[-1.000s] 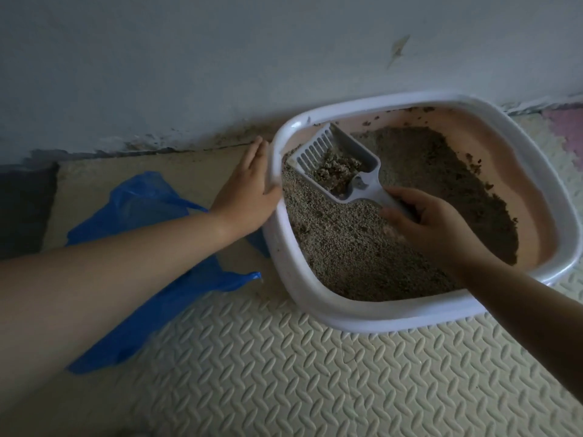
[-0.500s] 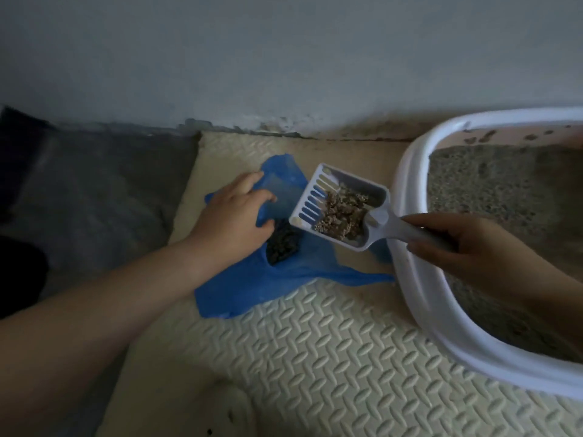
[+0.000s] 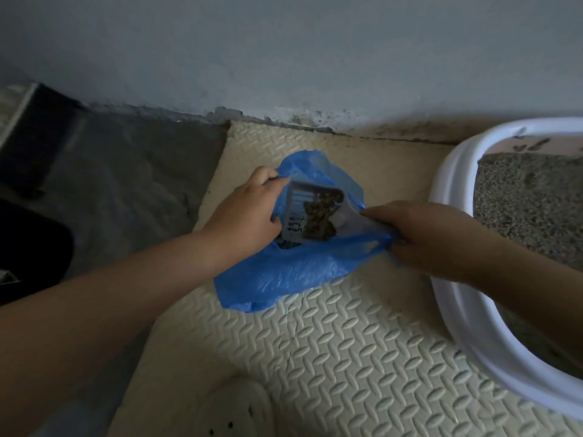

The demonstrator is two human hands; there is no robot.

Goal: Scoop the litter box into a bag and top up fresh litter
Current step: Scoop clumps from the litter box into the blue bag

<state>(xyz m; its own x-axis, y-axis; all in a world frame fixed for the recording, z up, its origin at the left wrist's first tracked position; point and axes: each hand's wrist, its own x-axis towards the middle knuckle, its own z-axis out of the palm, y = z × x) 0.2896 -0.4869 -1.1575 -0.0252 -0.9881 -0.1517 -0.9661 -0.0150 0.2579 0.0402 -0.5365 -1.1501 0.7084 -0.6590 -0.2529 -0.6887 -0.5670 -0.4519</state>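
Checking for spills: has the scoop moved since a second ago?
Yes. The scoop went left, out of the litter box, into the blue bag held open by the left hand.

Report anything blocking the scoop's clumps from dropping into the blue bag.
Nothing visible. The left hand holds open the mouth of the blue bag; the right hand has the scoop and clumps in that opening.

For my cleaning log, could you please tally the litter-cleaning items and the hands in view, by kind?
Blue bag: 1
Scoop: 1
Litter box: 1
Hands: 2, left hand and right hand
Total: 5
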